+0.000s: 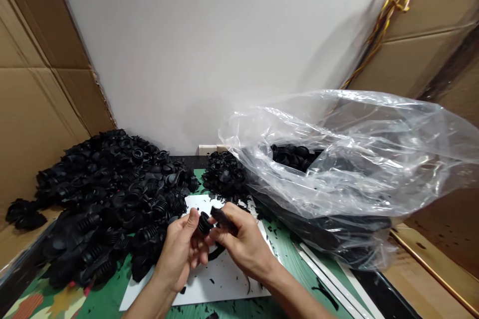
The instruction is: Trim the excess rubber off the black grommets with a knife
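Observation:
A black ribbed rubber bellows (204,223) sits between my hands, over a white board (224,279). My left hand (182,244) is closed on it, with the thumb at its left side and the fingers below. Close against it, my right hand (239,237) pinches a dark flat piece (220,218). Whether that piece is a rubber scrap or a tool, I cannot tell, since my fingers cover much of it. A dark curved strip (216,251) shows beneath the hands. Small black scraps are scattered on the board.
A large heap of black ribbed rubber parts (112,184) lies at the left, and a smaller pile of black scraps (224,172) behind the board. At the right stands a clear plastic bag (337,184) with black parts inside. White strips (329,279) lie on the green surface (292,259). Cardboard flanks both sides.

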Demonstrator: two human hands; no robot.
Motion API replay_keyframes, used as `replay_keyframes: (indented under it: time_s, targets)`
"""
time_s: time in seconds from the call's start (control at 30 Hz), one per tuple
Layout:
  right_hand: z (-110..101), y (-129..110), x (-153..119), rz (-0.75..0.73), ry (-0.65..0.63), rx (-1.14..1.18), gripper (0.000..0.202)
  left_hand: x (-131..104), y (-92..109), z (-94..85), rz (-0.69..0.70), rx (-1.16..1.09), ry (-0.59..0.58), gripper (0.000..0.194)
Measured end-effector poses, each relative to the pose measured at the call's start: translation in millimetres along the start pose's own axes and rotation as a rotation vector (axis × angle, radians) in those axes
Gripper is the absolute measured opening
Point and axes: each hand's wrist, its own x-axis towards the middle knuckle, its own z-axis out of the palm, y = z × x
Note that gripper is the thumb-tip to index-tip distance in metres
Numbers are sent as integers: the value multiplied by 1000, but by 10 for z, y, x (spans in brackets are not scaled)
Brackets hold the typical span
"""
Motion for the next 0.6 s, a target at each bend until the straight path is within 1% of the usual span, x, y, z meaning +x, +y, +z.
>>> replay_keyframes:
  time_s: [0.1, 0.17, 0.23, 0.3, 0.37, 0.47, 0.6]
  targets:
    - [76, 13, 11, 148, 33, 42, 18, 18, -29, -14, 45, 66, -13, 55]
    - [93, 50, 24, 260, 58, 146, 17, 31, -52, -27, 106, 145, -17, 50]
    - [88, 88, 37, 325, 90, 239, 14, 40, -81, -40, 192, 253, 11, 46]
    - [75, 104, 45, 333, 118, 287, 12, 41, -114, -50, 279, 353, 75, 47]
    - [65, 95, 48, 318, 126, 310, 11, 34, -137, -52, 334, 398, 126, 43]
    - [66, 70, 40, 294, 101, 343, 11, 19, -134, -33, 351, 344, 123, 36]
    - [90, 84, 24, 313, 52, 407, 17, 1, -74, 4, 379, 250, 139, 30]
